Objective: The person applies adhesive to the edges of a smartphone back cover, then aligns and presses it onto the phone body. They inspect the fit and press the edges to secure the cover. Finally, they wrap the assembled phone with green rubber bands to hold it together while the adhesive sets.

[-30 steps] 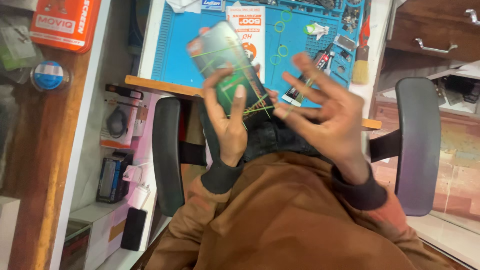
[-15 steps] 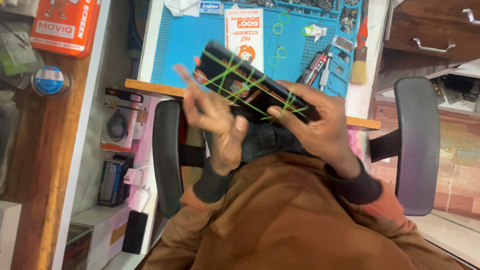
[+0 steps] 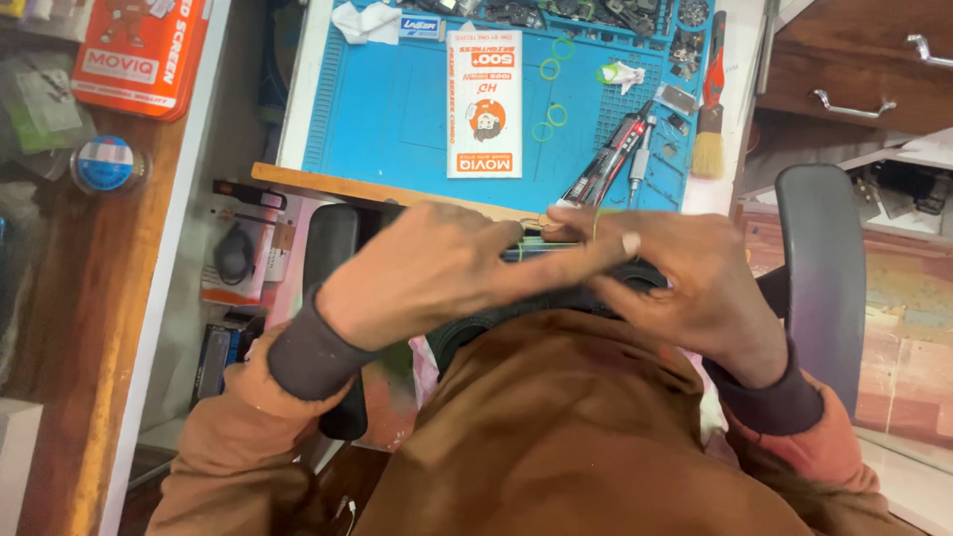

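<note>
The person's left hand (image 3: 427, 273) and right hand (image 3: 685, 288) meet above the lap, just short of the near edge of the worktop (image 3: 298, 149). Between them lies a dark, flat device, probably a phone (image 3: 556, 260), seen almost edge-on and largely covered by the hands. Its long axis runs left to right, roughly parallel to the worktop edge. Green rubber bands (image 3: 531, 253) cross its body.

Left hand: fingers extended to the right along the top of the phone, closed onto it from above. Right hand: fingers curled around the right end of the phone, gripping it, thumb over the top. Both hands touch the device; neither is clearly nearer. The left fingertips overlap the right hand at the middle of the phone.

Beyond the hands, on the blue silicone repair mat (image 3: 397, 109):
- a white, upright, printed packet (image 3: 484, 104), centred on the mat;
- loose green rubber bands (image 3: 549, 114) just right of the packet;
- a dark glue tube (image 3: 601, 164) and a screwdriver (image 3: 640, 159), lying diagonally, nearest the hands;
- a brush (image 3: 709, 129) with a red handle at the right edge.

An orange tin (image 3: 139, 50) sits on the shelf at left. Chair armrests (image 3: 824, 268) flank the hands. Nothing lies between the hands and the mat.
</note>
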